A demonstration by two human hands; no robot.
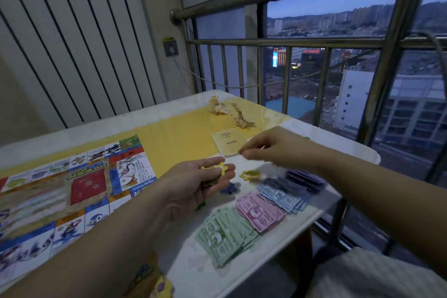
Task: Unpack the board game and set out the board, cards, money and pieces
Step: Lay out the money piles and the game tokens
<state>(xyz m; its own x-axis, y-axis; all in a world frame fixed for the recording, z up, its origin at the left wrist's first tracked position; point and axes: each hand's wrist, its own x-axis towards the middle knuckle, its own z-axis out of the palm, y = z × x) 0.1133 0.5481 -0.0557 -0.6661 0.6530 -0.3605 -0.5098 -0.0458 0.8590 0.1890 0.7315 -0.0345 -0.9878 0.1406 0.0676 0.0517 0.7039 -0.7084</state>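
The game board [72, 184] lies flat on the left of the table. My left hand [193, 186] holds several star-shaped tokens in its palm, a yellow star token [222, 168] on top. My right hand [273, 149] hovers above the table with fingertips pinched together; what they pinch is too small to tell. A yellow star [250, 174] and a purple star [229, 188] lie on the table between the hands. Play money is fanned out in stacks: green [225, 234], pink [261, 213], light blue [283, 195] and purple [306, 180].
A rules booklet [227, 144] lies beyond my right hand, with crumpled paper [232, 111] near the far edge. The table's right edge [338, 191] runs close to a metal railing [266, 42] and window. A printed piece [150, 278] sits at the near edge.
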